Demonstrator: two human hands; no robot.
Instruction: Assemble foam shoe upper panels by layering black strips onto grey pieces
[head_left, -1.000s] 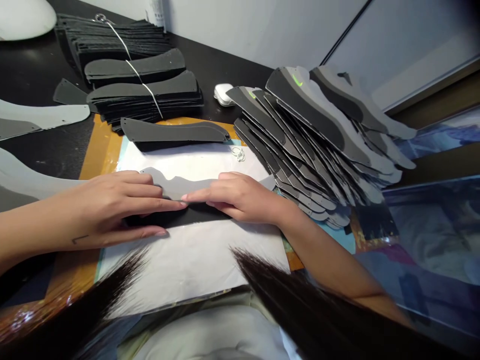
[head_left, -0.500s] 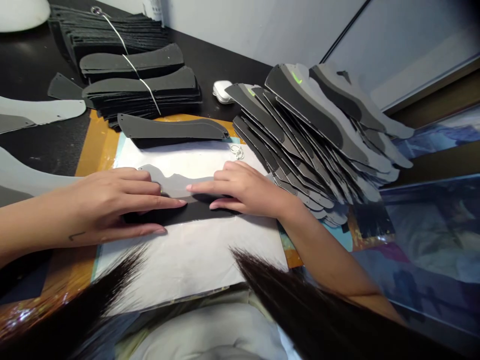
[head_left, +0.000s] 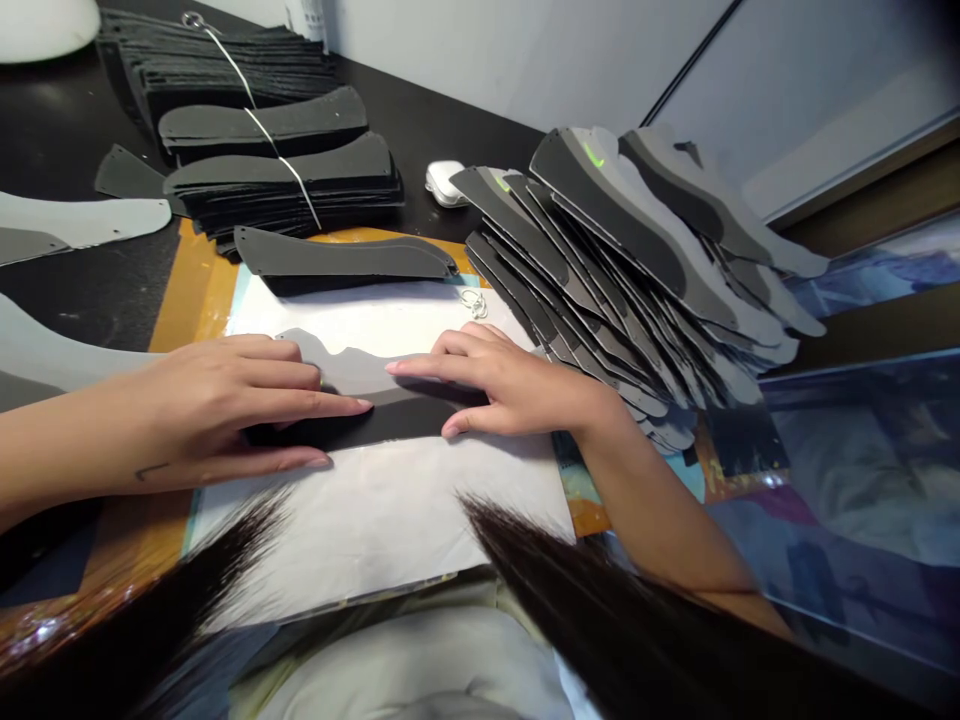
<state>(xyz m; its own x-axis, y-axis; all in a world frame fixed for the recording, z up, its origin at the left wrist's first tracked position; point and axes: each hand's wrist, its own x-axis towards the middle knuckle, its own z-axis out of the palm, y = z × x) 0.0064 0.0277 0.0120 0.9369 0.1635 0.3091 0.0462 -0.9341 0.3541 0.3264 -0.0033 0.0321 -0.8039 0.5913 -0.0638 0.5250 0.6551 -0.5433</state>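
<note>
A curved two-tone panel, light grey along its far side and black along its near side, lies flat on a white sheet. My left hand rests on the panel's left part, fingers stretched out, index fingertip on the black strip and thumb at the near edge. On the right part lies my right hand, its index finger extended over the grey area and thumb on the black. Both hands cover the panel's ends. Just beyond it are a small stack of dark grey curved pieces and a coiled white cord.
Tied bundles of black pieces stand at the back left. A fanned pile of two-tone panels fills the right side. Between them sits a small white case. More grey panels lie at the left. Dark hair hangs in the foreground.
My right hand has slid slightly to the right along the panel, uncovering more of its middle. My left hand and the panel stay in place.
</note>
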